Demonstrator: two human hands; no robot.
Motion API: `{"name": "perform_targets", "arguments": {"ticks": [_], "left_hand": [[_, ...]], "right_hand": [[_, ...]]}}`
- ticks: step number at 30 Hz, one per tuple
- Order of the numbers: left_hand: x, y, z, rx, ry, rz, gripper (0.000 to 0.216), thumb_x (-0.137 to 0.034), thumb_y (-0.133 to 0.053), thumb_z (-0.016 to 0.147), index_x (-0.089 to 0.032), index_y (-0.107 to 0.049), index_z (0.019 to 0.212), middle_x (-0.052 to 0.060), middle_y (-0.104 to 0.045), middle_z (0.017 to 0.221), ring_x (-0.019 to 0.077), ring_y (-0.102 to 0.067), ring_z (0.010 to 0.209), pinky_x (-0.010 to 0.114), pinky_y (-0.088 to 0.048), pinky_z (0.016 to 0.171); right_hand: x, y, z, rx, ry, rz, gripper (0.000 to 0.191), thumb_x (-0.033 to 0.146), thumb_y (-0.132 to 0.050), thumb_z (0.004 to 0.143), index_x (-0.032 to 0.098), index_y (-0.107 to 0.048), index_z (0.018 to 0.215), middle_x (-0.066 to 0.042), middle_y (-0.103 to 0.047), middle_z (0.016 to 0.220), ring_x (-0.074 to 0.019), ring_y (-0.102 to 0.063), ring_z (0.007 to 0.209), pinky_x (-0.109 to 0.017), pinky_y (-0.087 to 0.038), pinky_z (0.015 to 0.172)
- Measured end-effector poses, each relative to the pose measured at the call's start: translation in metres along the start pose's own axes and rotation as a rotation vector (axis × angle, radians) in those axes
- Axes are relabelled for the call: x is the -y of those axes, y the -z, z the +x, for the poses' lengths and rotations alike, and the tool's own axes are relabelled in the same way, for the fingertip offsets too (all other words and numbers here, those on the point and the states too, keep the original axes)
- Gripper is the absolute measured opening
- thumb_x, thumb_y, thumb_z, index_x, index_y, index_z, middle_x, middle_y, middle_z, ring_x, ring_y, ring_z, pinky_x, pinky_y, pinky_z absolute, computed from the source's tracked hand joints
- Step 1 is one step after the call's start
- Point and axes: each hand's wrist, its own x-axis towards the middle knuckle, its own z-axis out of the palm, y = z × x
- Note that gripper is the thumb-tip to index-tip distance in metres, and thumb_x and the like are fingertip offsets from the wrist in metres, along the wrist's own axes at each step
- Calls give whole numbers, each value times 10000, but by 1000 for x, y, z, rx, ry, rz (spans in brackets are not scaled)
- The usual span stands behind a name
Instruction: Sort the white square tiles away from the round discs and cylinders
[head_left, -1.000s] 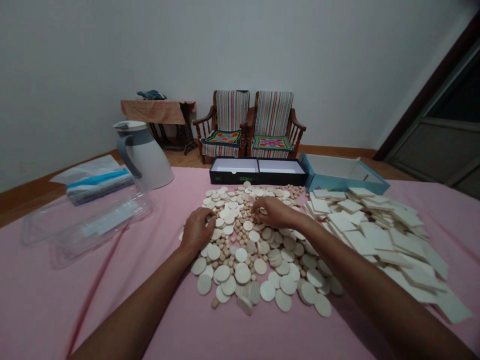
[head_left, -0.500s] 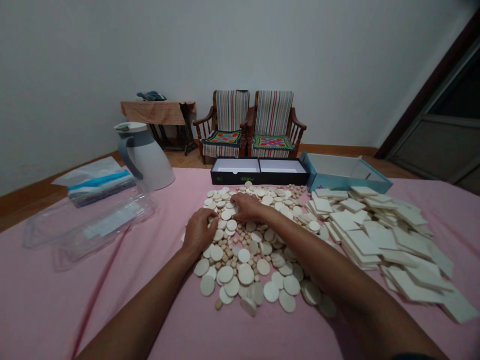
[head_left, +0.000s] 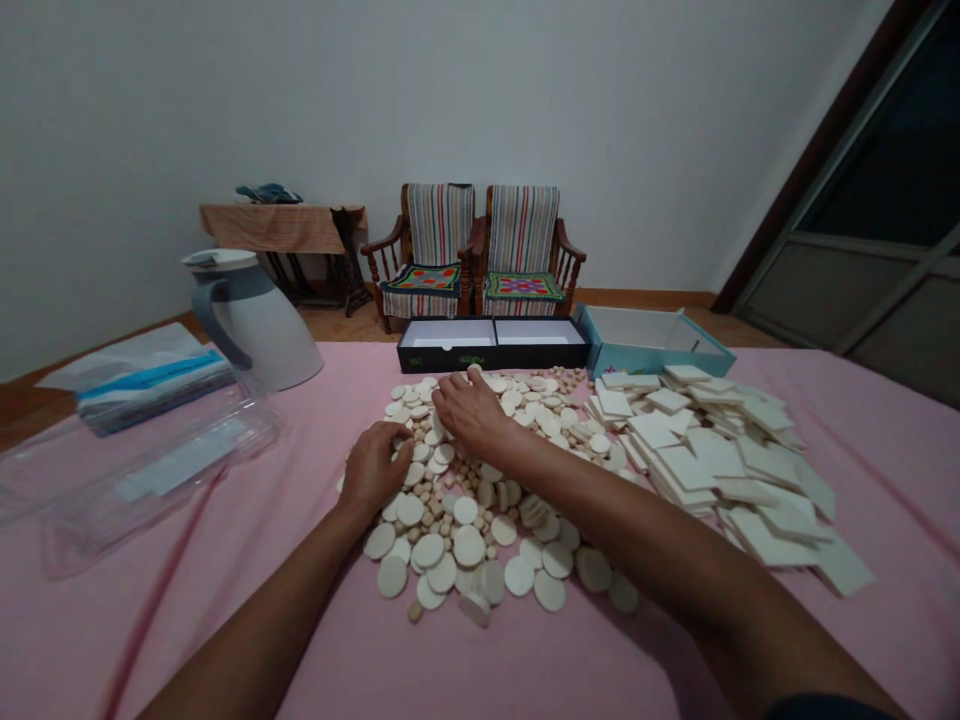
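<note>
A wide heap of pale round wooden discs and small wooden cubes covers the middle of the pink cloth. My left hand rests at the heap's left edge, fingers curled toward the thumb; anything pinched between them is too small to name. Over the far part of the heap reaches my right hand, palm down, its fingers partly stretched and a little apart above the discs. Nothing shows in its grasp, though its palm side is hidden.
Beyond the heap stand a black two-part box and a light blue box. Square wooden tiles lie piled at right. A jug, a blue-striped packet and clear plastic trays occupy the left of the pink cloth.
The view has turned slightly right, so the scene sits farther left. My right hand has lifted a little and its fingers have loosened over the discs. My left hand stays at the heap's edge.
</note>
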Motion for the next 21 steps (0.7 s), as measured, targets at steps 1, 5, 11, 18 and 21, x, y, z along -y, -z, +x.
{"name": "perform_targets", "arguments": {"ticks": [1, 5, 11, 18, 21], "left_hand": [[0, 0, 0, -1, 0, -1, 211, -337, -481, 806, -197, -628, 865, 63, -660, 937, 228, -599, 902, 362, -445, 854], [2, 0, 1, 6, -1, 12, 240, -362, -474, 807, -197, -633, 876, 69, -661, 954, 235, -602, 912, 368, -452, 852], [2, 0, 2, 24, 9, 43, 267, -379, -464, 803, -195, -641, 883, 73, -666, 962, 240, -612, 910, 367, -466, 840], [2, 1, 3, 17, 3, 58, 281, -390, -465, 797, -195, -647, 885, 77, -671, 961, 243, -618, 908, 366, -474, 849], [1, 1, 3, 11, 2, 55, 279, -394, -467, 792, -197, -646, 875, 74, -676, 949, 242, -623, 897, 363, -481, 843]], "right_hand": [[-1, 2, -3, -26, -4, -16, 272, 168, -557, 838, 101, -561, 1102, -168, -581, 1126, -289, -487, 1078, -449, -329, 986], [-11, 6, -18, -59, -178, 141, 356, 201, -619, 784, 116, -527, 1118, -150, -567, 1119, -286, -503, 1056, -436, -386, 912], [-59, 6, -78, -109, -430, 625, 466, 273, -686, 715, 172, -494, 1127, -94, -573, 1120, -219, -559, 991, -361, -464, 834], [-145, 16, -187, -20, -574, 483, 447, 276, -685, 703, 171, -558, 1119, -123, -611, 1117, -252, -593, 988, -392, -472, 871], [-172, 15, -218, 75, -655, 315, 477, 291, -679, 698, 161, -577, 1146, -149, -613, 1142, -297, -581, 1039, -432, -471, 883]]}}
